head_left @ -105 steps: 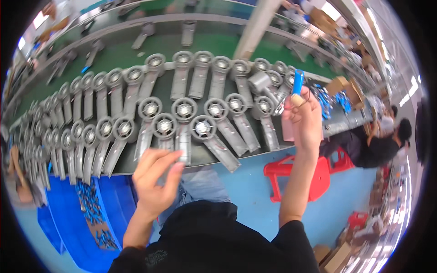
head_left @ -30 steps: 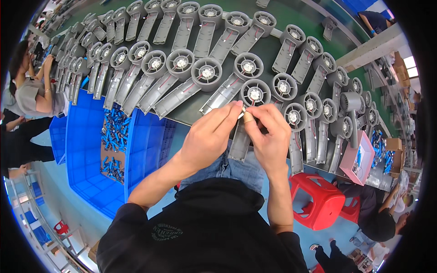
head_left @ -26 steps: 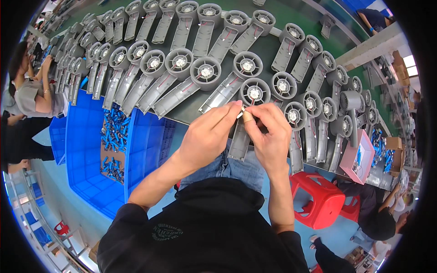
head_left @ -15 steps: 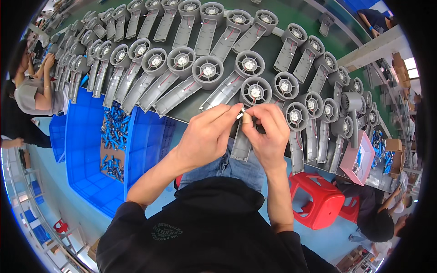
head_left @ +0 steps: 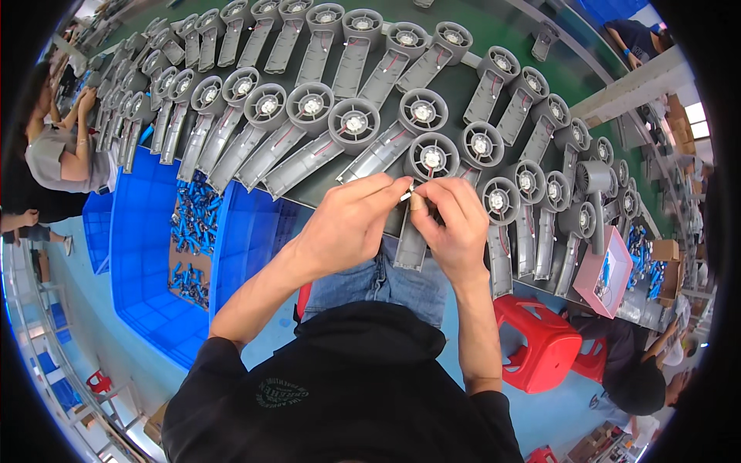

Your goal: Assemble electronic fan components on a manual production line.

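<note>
Small white part (head_left: 406,194) pinched between both hands' fingertips, too tiny to identify; grey housing's (head_left: 414,231) middle behind them.

A factory assembly line: a long green-topped workbench (head_left: 494,31) carries rows of identical grey plastic housings (head_left: 363,131), each with a round fan end and a long handle. Below the bench's near edge stand blue bins (head_left: 147,255) of small blue parts. Beside the bench sit other workers (head_left: 54,154), and a red plastic stool (head_left: 540,343)
</note>
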`<action>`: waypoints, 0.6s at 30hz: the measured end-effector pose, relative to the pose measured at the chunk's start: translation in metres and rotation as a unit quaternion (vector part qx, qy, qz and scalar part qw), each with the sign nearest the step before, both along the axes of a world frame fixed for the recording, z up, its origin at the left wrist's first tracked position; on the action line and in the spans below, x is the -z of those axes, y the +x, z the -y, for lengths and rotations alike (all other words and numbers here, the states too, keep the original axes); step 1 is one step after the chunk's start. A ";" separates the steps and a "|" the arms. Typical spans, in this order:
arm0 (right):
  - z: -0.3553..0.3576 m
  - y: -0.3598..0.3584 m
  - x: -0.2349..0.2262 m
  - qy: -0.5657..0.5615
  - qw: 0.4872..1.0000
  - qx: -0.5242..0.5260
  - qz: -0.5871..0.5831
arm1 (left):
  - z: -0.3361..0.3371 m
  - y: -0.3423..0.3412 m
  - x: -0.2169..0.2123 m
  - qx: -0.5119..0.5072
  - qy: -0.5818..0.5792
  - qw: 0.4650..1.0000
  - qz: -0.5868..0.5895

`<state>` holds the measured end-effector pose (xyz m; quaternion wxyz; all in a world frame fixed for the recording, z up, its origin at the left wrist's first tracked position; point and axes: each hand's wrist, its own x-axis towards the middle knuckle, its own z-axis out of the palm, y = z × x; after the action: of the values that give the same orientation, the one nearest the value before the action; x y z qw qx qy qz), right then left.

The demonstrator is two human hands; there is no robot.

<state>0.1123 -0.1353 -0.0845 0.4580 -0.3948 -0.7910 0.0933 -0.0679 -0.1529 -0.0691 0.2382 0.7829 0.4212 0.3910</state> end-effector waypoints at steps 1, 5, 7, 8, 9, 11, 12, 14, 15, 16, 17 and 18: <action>0.001 0.000 0.001 -0.004 1.000 0.002 -0.004 | 0.000 0.000 0.000 0.000 0.000 1.000 0.000; -0.002 0.001 0.002 0.003 1.000 -0.006 -0.006 | -0.005 -0.004 0.000 0.016 0.012 1.000 -0.016; -0.003 0.001 0.002 0.005 1.000 -0.011 -0.007 | -0.006 -0.005 0.000 0.023 0.018 0.999 -0.018; -0.003 0.002 0.001 0.006 1.000 -0.012 -0.007 | -0.006 -0.005 0.000 0.029 0.019 0.999 -0.006; -0.003 0.002 0.001 0.008 1.000 -0.018 -0.008 | -0.007 -0.005 0.001 0.036 0.021 0.999 0.006; -0.003 0.002 0.000 0.010 1.000 -0.023 -0.008 | -0.006 -0.006 0.002 0.034 0.036 0.999 -0.008; -0.004 0.000 0.001 0.009 1.000 -0.022 -0.014 | -0.006 -0.006 0.002 0.031 0.052 0.998 -0.022; -0.004 -0.001 0.001 0.008 0.999 -0.024 -0.020 | -0.005 -0.007 0.002 0.029 0.047 0.998 -0.018; -0.002 -0.001 0.000 0.002 1.000 -0.021 -0.018 | -0.004 -0.007 0.002 0.027 0.041 0.999 -0.014; -0.002 -0.001 0.000 -0.003 1.000 -0.018 -0.016 | -0.004 -0.007 0.002 0.027 0.042 0.999 -0.014; -0.002 -0.001 0.000 -0.002 1.000 -0.018 -0.016 | -0.004 -0.007 0.002 0.025 0.044 0.999 -0.017; -0.001 -0.001 0.001 -0.004 1.000 -0.016 -0.020 | -0.003 -0.007 0.002 0.023 0.045 0.999 -0.019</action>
<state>0.1108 -0.1340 -0.0852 0.4703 -0.3823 -0.7875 0.1116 -0.0753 -0.1494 -0.0712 0.2032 0.8100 0.3891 0.3888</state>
